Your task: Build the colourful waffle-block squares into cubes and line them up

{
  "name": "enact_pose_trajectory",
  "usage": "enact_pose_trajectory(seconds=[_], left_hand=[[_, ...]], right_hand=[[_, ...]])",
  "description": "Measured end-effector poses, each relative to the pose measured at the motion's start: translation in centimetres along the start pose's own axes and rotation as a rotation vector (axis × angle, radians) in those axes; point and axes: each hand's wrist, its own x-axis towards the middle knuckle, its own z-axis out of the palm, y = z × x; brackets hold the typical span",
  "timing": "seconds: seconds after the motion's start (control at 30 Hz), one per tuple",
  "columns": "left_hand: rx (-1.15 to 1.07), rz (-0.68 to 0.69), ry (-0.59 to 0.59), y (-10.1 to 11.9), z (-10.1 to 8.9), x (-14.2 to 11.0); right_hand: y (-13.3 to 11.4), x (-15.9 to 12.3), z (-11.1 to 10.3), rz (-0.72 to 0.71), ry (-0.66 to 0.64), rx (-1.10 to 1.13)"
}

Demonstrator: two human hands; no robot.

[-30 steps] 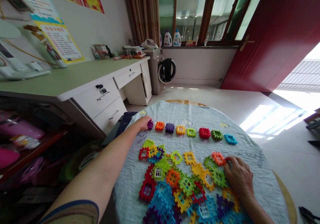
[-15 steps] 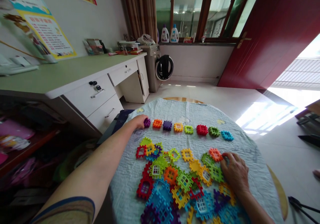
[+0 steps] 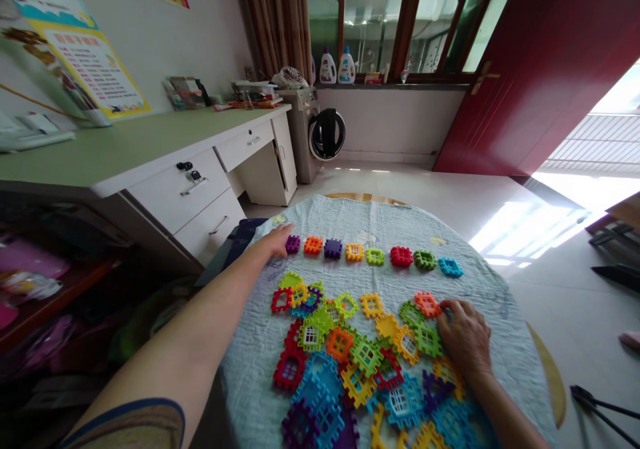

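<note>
My left hand (image 3: 278,241) is at the far left of the table, its fingers apart beside a purple block (image 3: 293,244) that stands at the left end of a row. An orange block (image 3: 313,245), a dark purple block (image 3: 333,249), a yellow block (image 3: 355,252), a lime block (image 3: 375,256), a red block (image 3: 401,257), a dark green block (image 3: 425,259) and a blue block (image 3: 451,267) continue that row. My right hand (image 3: 466,337) rests loosely bent on the cloth, fingertips by a coral window piece (image 3: 427,304) at the pile's right edge.
Loose interlocking window pieces (image 3: 340,344) in several colours lie heaped on the near half of the round table. A pale blue cloth (image 3: 390,225) covers it. To the left is a long desk (image 3: 150,139); beyond stands a washing machine (image 3: 304,129) with its door open.
My left fingers have loosened from the purple block and lifted slightly, leaving it at the row's end. The view has shifted a little; my right hand stays by the coral piece.
</note>
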Motion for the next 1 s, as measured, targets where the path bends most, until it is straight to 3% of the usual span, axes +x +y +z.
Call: enact_pose_trajectory(seconds=[0.1, 0.2, 0.33, 0.43, 0.57, 0.67, 0.77, 0.87, 1.0], left_hand=[[-0.05, 0.028, 0.135, 0.2, -0.3, -3.2], [-0.196, 0.147, 0.303, 0.7, 0.6, -7.9], [-0.369, 0.201, 0.318, 2.5, 3.7, -14.3], [-0.42, 0.173, 0.325, 3.8, 6.3, -17.1], [-0.406, 0.115, 0.354, 4.9, 8.1, -17.7], [-0.347, 0.074, 0.4, 5.5, 8.1, -17.3], [-0.263, 0.126, 0.423, 6.2, 7.5, -17.0], [-0.234, 0.218, 0.355, 6.9, 6.7, -16.8], [-0.336, 0.223, 0.283, 7.3, 6.1, -16.3]], right_hand=[[-0.1, 0.0, -0.1, -0.001, 0.001, 0.002], [-0.2, -0.1, -0.2, -0.001, 0.006, 0.005], [-0.3, -0.1, -0.3, -0.004, 0.004, 0.002], [-0.4, 0.0, -0.4, 0.005, -0.009, -0.007], [-0.4, 0.0, -0.4, 0.015, -0.023, -0.018], [-0.4, 0.0, -0.3, 0.019, -0.03, -0.025], [-0.5, 0.1, -0.3, 0.023, -0.036, -0.027], [-0.6, 0.1, -0.5, 0.029, -0.039, -0.024], [-0.7, 0.0, -0.8, 0.031, -0.045, -0.025]])
